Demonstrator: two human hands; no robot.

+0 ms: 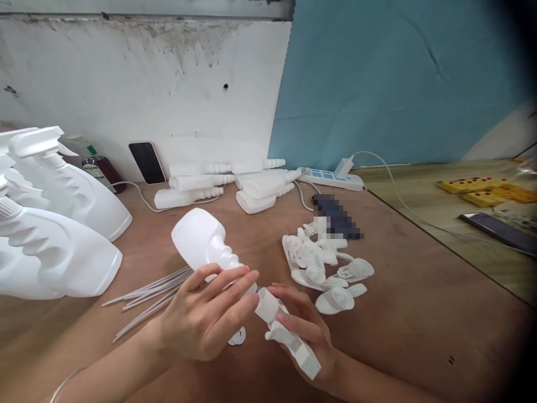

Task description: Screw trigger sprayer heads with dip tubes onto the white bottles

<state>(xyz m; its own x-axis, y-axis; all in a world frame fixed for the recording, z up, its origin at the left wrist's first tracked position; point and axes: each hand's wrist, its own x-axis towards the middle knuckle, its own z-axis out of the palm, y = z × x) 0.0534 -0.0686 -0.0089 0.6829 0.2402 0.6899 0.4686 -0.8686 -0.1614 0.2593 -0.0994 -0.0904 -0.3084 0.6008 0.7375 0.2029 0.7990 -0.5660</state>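
Observation:
My left hand (210,313) is closed round the neck of a white plastic spray bottle (201,235), which lies tilted with its base pointing away and to the left. Closed on a white trigger sprayer head (289,338) is my right hand (308,324). The sprayer's ribbed collar faces the bottle's mouth, close to my left fingertips; whether they touch is hidden. Under my left wrist lie several thin white tubes (155,291). A small white ring-like part (238,336) rests on the table below my left fingers.
Assembled spray bottles (62,252) stand at the left. More bottles (260,190) lie along the wall, near a phone (147,162), a dark bottle (104,170) and a power strip (331,178). White plastic parts (314,263) are heaped right of centre. Yellow pieces (482,190) are at far right.

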